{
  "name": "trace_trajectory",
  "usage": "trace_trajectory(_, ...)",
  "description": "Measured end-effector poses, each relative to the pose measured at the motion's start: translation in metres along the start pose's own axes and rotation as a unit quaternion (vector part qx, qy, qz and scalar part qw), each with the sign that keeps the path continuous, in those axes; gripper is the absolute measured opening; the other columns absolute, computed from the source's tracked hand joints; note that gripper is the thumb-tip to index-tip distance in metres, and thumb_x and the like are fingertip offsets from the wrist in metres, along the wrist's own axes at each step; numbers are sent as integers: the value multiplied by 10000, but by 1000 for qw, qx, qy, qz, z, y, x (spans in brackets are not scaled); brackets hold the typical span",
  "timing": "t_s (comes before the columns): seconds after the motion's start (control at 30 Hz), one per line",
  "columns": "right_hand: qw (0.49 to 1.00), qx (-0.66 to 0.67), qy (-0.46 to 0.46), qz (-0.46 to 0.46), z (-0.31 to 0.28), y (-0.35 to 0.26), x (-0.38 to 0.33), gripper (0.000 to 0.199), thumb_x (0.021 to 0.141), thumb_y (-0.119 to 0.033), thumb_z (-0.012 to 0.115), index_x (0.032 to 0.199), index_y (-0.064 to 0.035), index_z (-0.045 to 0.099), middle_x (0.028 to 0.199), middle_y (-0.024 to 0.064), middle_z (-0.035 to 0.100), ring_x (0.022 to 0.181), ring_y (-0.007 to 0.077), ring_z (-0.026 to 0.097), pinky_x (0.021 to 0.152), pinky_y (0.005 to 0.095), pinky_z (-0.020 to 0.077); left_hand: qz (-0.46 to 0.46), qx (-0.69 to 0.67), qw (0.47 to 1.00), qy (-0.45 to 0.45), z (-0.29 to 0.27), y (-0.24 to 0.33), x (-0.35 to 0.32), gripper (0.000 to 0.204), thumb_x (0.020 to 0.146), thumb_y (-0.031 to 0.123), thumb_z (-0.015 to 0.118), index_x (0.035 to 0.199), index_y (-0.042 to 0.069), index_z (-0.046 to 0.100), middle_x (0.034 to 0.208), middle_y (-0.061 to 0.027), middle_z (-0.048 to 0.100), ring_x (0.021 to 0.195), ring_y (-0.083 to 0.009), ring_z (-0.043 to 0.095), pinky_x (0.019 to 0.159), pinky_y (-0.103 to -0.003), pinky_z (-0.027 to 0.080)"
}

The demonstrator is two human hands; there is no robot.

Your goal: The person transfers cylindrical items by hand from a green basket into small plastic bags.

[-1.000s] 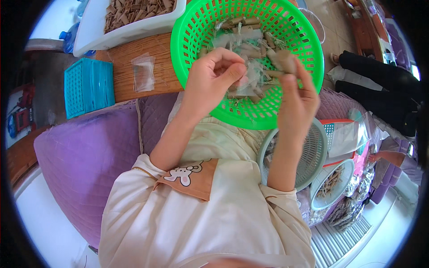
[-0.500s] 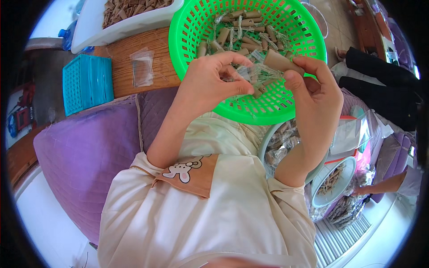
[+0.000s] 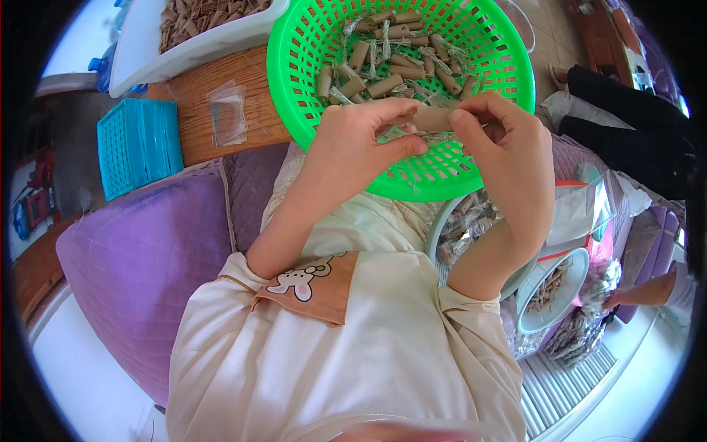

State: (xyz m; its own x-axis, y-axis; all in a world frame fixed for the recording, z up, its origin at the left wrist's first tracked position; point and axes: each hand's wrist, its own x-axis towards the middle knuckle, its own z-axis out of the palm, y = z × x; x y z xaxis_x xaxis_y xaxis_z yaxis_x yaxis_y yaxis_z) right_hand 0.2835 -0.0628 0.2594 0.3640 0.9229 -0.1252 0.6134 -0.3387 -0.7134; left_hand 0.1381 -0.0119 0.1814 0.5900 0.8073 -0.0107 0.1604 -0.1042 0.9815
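With thumb and forefinger of my right hand (image 3: 508, 140) I pinch one tan, smooth cylindrical piece (image 3: 434, 118) above the bright green, round plastic basket (image 3: 282, 96). My left hand (image 3: 357, 140) is at its other end; whether it grips anything, I cannot tell.

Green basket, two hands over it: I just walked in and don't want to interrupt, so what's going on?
A person is handling a brown tube over the green basket. The right hand grips one end; the left hand is at the other, though its hold is unclear. More tubes and clear strips lie in the basket. To the left, clear sheets lie on the table.
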Motion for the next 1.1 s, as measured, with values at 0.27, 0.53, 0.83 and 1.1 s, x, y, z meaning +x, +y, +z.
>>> trace_trajectory(0.27, 999, -31, -8, 11, 4, 2, -3, 147, 714, -133, 589, 770, 3, 608, 637, 112, 583, 554, 176, 569, 531, 267, 435, 49, 1, 999, 14, 3, 3, -1, 361, 639, 144, 680, 961, 19, 577, 835, -123, 613, 745, -223, 611, 663, -281, 485)
trace_trajectory(0.53, 980, 65, 60, -181, 13, 10, -2, 167, 674, -58, 620, 841, -56, 626, 779, 97, 564, 684, 216, 561, 586, 282, 441, -5, -208, 978, -35, 6, 0, -2, 344, 680, 63, 671, 990, -29, 553, 870, -90, 617, 765, -133, 598, 696, -249, 486)
trace_trajectory(0.83, 961, 54, 17, -270, 24, 31, -7, 193, 655, -104, 670, 836, -56, 623, 970, 110, 559, 909, 264, 528, 738, 329, 427, -48, -363, 930, -36, 6, 1, -1, 288, 732, -4, 613, 1005, -44, 532, 832, -70, 595, 687, -84, 560, 590, -203, 463)
trace_trajectory(1.1, 929, 333, -8, -162, 29, 30, -14, 384, 719, -154, 655, 1063, -34, 534, 1024, 137, 543, 949, 209, 532, 741, 294, 443, 2, -369, 928, -37, 5, 6, 2, 324, 746, 65, 630, 1039, -16, 519, 890, -83, 589, 731, -88, 553, 624, -207, 465)
